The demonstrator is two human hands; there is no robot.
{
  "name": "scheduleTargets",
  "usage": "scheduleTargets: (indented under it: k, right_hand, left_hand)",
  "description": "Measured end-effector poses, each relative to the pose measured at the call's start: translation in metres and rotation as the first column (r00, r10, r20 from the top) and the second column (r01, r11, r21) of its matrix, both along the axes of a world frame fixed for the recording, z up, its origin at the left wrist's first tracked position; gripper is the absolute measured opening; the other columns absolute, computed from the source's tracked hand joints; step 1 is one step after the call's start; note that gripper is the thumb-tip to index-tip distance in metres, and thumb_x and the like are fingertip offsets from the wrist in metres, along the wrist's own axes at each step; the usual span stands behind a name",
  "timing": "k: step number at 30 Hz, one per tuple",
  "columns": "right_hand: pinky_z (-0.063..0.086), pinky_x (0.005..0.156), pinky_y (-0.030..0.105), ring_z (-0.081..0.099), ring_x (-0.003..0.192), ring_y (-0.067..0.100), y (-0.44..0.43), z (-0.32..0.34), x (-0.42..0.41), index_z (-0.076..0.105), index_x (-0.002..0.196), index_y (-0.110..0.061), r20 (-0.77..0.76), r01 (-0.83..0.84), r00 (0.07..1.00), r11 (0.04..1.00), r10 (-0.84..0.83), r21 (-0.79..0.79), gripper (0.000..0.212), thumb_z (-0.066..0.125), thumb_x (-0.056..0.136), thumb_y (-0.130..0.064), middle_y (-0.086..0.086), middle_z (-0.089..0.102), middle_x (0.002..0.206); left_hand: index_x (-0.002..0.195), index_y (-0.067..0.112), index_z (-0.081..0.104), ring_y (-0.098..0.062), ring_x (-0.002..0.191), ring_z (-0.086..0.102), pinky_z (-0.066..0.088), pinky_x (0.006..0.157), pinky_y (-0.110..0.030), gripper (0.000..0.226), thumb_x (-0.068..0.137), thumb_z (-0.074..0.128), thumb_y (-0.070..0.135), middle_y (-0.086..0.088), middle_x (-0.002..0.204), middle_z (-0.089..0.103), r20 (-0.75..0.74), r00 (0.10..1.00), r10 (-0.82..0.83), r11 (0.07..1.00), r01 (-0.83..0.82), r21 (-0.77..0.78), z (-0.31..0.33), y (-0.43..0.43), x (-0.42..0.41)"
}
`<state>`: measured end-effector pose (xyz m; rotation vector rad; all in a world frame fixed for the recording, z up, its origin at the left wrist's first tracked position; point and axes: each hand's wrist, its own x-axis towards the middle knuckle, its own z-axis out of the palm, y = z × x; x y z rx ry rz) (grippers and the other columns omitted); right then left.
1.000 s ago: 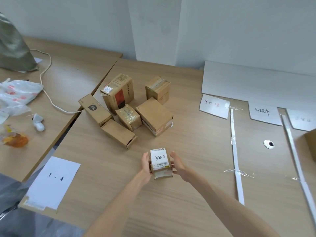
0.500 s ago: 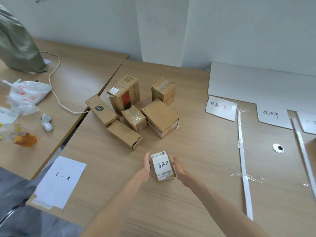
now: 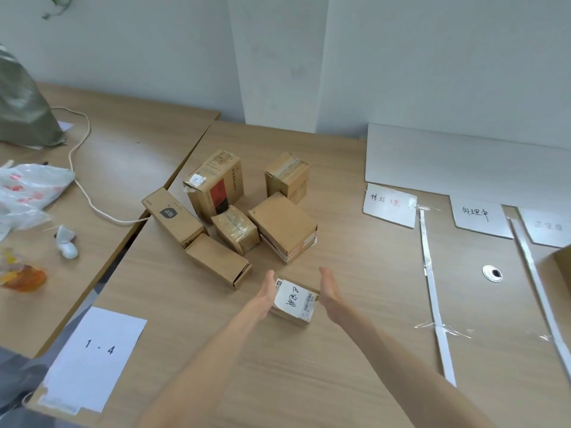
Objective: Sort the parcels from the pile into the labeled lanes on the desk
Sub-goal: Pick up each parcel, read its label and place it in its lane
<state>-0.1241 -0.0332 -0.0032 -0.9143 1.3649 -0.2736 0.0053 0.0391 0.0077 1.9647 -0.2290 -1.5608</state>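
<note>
The small parcel (image 3: 295,301) rests on the desk (image 3: 355,359) just in front of the pile (image 3: 244,211). Its white label faces up, so I can read the handwriting against the lane cards (image 3: 391,205). My left hand (image 3: 266,293) lies flat along its left side with the fingers straight. My right hand (image 3: 330,290) stands spread on the other side, fingers straight too. From this angle I cannot tell whether that palm touches the cardboard or hangs just off it. Neither hand curls round anything. I bracket it like this, I judge, to square it and lift it between two palms. The cards lie well to my right, parted by white tape strips (image 3: 431,273), so the carry goes rightward. A brown box (image 3: 557,267) shows at the far right edge.
</note>
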Motion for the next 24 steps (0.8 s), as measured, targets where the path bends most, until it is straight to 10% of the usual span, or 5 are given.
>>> scheduleTargets:
  k: [3, 8, 17, 21, 24]
  right_hand:
    - [0.022, 0.12, 0.047, 0.026, 0.145, 0.022, -0.016, -0.014, 0.001, 0.027, 0.152, -0.024, 0.008, 0.009, 1.0, 1.0, -0.009, 0.012, 0.061, 0.031, 0.098, -0.052, 0.005, 0.025, 0.159]
    - [0.026, 0.118, 0.047, 0.032, 0.141, 0.027, -0.021, -0.012, -0.001, 0.029, 0.151, -0.02, 0.044, 0.039, 0.998, 0.999, -0.041, 0.036, 0.057, 0.033, 0.101, -0.046, 0.013, 0.03, 0.154]
    - [0.026, 0.114, 0.041, 0.034, 0.139, 0.028, 0.038, -0.028, -0.025, 0.031, 0.15, -0.019, -0.197, 0.184, 0.967, 0.976, -0.159, 0.118, 0.054, 0.018, 0.104, -0.044, 0.006, 0.033, 0.154]
    - [0.04, 0.094, 0.037, 0.045, 0.084, 0.02, 0.041, -0.036, -0.014, 0.054, 0.11, -0.017, -0.058, 0.274, 0.961, 0.903, -0.27, 0.331, 0.051, 0.016, 0.101, -0.051, 0.003, 0.054, 0.104]
    - [0.032, 0.107, 0.037, 0.047, 0.098, 0.018, 0.026, -0.031, -0.007, 0.056, 0.098, -0.017, 0.053, 0.232, 0.963, 0.915, -0.263, 0.33, 0.048, 0.017, 0.102, -0.044, -0.002, 0.057, 0.093]
  left_hand:
    - [0.146, 0.014, 0.034, -0.027, 0.134, 0.04, 0.015, 0.115, -0.047, 0.062, 0.101, 0.01, 0.05, -0.013, 0.144, 0.046, -0.042, 0.999, 0.0, 0.997, 0.003, 0.08, 0.006, 0.002, 0.002]
    - [0.153, 0.019, 0.017, -0.037, 0.135, 0.037, 0.017, 0.11, -0.064, 0.068, 0.096, 0.016, 0.058, -0.014, 0.155, 0.028, -0.085, 0.996, -0.033, 0.984, 0.047, 0.17, 0.004, 0.005, 0.014]
    - [0.149, 0.023, 0.03, -0.025, 0.145, 0.018, 0.009, 0.116, -0.048, 0.062, 0.099, 0.009, 0.054, -0.006, 0.156, 0.027, 0.069, 0.991, -0.118, 0.993, 0.118, -0.008, -0.007, -0.027, 0.034]
    - [0.145, 0.014, 0.038, -0.022, 0.143, 0.023, 0.011, 0.116, -0.04, 0.06, 0.103, 0.007, 0.044, -0.009, 0.154, 0.031, 0.103, 0.98, -0.171, 0.98, 0.18, -0.08, -0.009, -0.044, 0.021]
    - [0.148, 0.011, 0.033, -0.022, 0.14, 0.032, 0.02, 0.114, -0.037, 0.067, 0.102, 0.002, 0.048, -0.009, 0.152, 0.035, 0.047, 0.957, -0.286, 0.958, 0.287, -0.011, -0.017, -0.046, 0.008]
